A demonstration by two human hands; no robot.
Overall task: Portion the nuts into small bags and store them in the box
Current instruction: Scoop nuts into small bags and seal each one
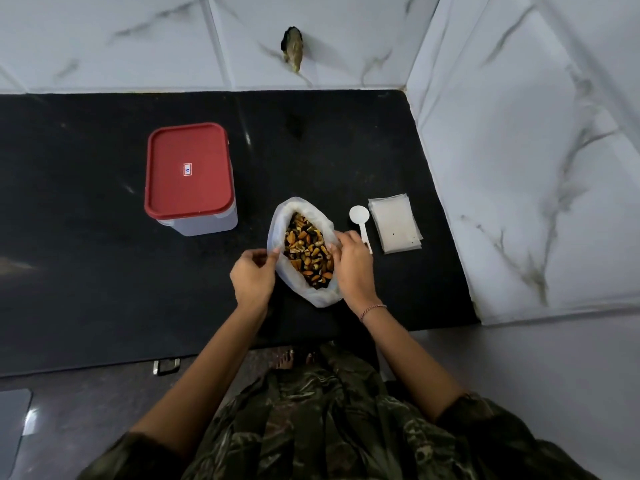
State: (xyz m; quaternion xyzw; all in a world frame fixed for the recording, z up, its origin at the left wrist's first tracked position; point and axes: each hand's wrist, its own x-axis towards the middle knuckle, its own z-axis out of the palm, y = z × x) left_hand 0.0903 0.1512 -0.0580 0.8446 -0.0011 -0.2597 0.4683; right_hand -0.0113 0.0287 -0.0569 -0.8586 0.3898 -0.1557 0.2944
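Spoon (359,215) just beside nut bag (276,232), box (189,188) apart

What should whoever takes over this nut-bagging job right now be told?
Left hand pinches the left rim of the nut bag; right hand grips its right rim, holding it open on the black counter. Mixed nuts inside. White scoop and stack of small bags lie right of it. Red-lidded box stands closed, back left. Done: nothing portioned. Left: scoop, fill bags, box them.

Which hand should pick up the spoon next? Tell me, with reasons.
Right, likely. The spoon lies just beyond the right hand, on the same side of the bag. The left hand pinches the opposite rim and would have to cross the open nuts.
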